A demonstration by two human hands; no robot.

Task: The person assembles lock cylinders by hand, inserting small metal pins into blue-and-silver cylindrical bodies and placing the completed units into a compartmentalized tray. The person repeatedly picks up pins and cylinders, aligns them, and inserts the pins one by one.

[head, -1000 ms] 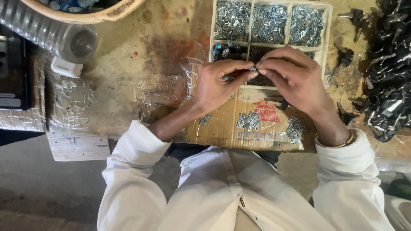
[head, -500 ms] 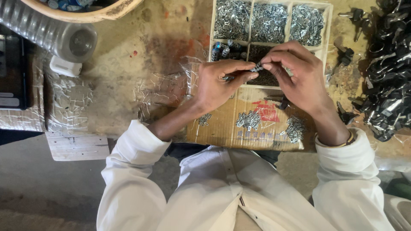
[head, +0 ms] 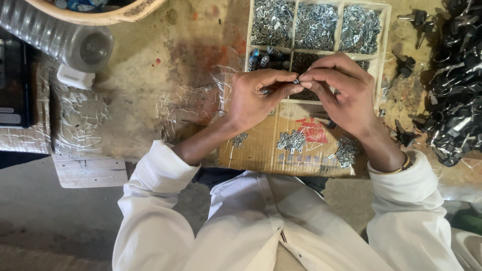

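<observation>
My left hand and my right hand meet fingertip to fingertip over the front of a wooden compartment tray. Between the fingertips sits a tiny dark metal part, pinched from both sides. My left hand also has a small dark piece tucked under its fingers. The tray's back compartments are full of small shiny metal pieces. Below my hands lies a flat piece of cardboard with two little heaps of metal pieces on it.
A heap of dark metal parts with silver pieces fills the right side. A clear plastic roll, a white block and crinkled plastic bags lie at left. A round basket rim is at the top left.
Both hands have shifted slightly; my right fingers now close further over the small part at my left fingertips. Everything else stays put.
</observation>
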